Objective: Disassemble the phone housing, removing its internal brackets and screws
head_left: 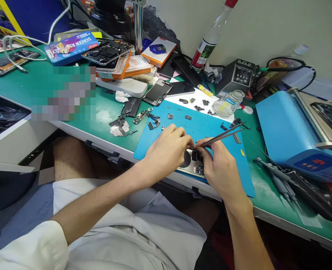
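Note:
An opened phone body (190,167), silvery with small parts showing, lies at the front edge of the blue mat (166,112). Over its far edge my left hand (168,150) is closed in a pinch; whatever sits between its fingertips is hidden. My right hand (222,165) meets it there, fingertips almost touching. Tweezers (224,135) are tucked in the right hand, their arms slanting out to the upper right. Small phone parts and screws are scattered on the mat beyond both hands, among them a little metal piece (188,117).
Left of the mat lie a black battery (131,107) and a phone screen (158,92). A glass jar (228,103) and a tall bottle (210,37) stand behind. At right sits a blue heating machine (301,135) with a lit display. An open drawer (11,131) juts out at left.

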`<action>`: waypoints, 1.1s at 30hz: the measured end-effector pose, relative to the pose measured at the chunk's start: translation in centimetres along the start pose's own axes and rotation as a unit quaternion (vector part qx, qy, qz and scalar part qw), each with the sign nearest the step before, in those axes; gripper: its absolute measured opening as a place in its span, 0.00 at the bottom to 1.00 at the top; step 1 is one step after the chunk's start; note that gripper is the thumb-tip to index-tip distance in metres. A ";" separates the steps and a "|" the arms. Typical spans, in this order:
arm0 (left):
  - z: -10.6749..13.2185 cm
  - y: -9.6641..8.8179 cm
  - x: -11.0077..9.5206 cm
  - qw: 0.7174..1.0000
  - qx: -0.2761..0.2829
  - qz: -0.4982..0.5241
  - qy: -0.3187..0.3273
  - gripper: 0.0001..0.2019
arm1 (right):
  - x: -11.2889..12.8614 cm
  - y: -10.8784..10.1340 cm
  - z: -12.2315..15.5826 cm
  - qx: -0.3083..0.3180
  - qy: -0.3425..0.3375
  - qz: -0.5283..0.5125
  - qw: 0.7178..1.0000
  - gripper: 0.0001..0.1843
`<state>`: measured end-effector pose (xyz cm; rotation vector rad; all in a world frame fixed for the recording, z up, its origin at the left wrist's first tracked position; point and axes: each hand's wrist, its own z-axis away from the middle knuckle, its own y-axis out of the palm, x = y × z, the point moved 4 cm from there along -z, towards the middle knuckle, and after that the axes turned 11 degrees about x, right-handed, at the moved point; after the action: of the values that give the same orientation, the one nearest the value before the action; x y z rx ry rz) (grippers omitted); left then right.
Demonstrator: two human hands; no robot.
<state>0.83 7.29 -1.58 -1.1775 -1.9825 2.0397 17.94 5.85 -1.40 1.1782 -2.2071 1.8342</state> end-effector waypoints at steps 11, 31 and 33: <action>2.7 -0.8 -1.2 0.974 0.024 -0.186 0.125 0.22 | -0.6 -1.2 1.2 -0.060 0.076 -0.110 0.989 0.03; 3.2 0.0 -0.1 0.978 -0.060 -0.138 0.145 0.18 | 0.0 -1.1 1.0 -0.047 0.041 -0.063 0.996 0.04; 3.1 0.1 -0.1 0.978 -0.057 -0.135 0.146 0.19 | 0.0 -1.0 0.9 -0.046 0.035 -0.059 0.997 0.04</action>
<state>-0.78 4.64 -2.00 -1.0829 -2.0063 1.5476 18.90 5.01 -0.81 1.1800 -2.1116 1.6829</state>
